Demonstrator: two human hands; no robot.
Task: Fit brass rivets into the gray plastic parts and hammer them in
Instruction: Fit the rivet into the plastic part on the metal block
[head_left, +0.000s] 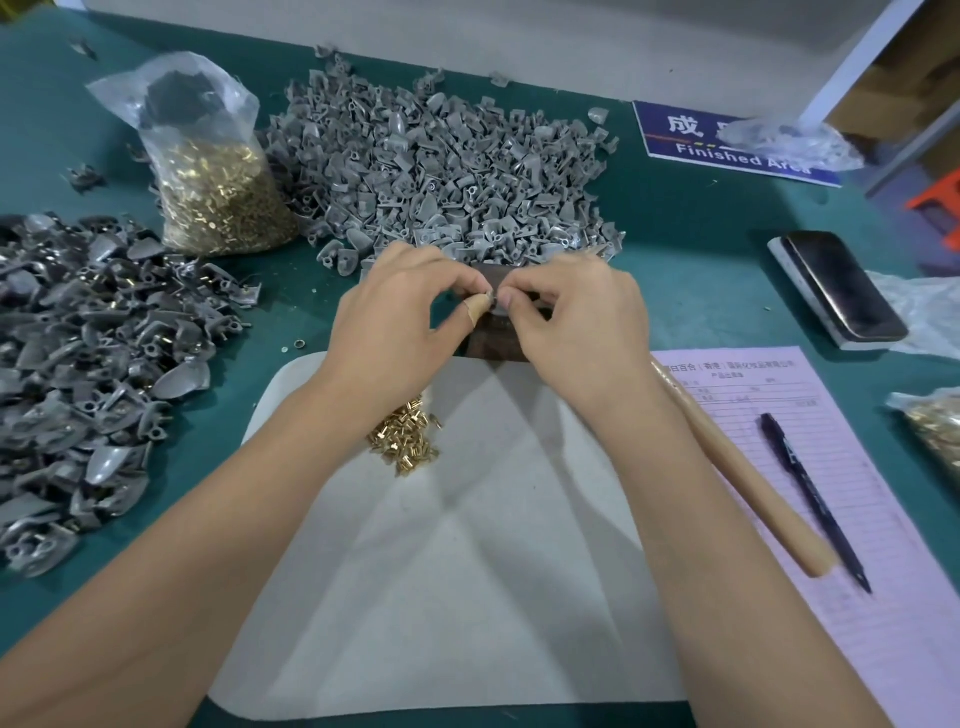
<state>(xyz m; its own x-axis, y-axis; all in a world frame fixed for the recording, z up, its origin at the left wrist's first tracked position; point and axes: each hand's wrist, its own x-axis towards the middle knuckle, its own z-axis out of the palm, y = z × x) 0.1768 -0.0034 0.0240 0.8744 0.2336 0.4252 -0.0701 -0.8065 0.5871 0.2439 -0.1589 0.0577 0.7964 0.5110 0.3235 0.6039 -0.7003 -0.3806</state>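
My left hand (400, 317) and my right hand (571, 312) meet fingertip to fingertip over a dark block (493, 338) at the far edge of the white cloth (467, 571). Together they pinch one small gray plastic part (497, 306), mostly hidden by the fingers. The left thumb wears a tan plaster. Whether a rivet sits in the part is hidden. A small heap of loose brass rivets (405, 436) lies on the cloth under my left wrist. A large pile of gray plastic parts (441, 166) lies behind the hands.
A second pile of gray parts with rivets (83, 374) fills the left. A plastic bag of rivets (218, 192) stands at the back left. A wooden hammer handle (748, 478), a pen (810, 499), a pink form (841, 493) and a phone (841, 286) lie on the right.
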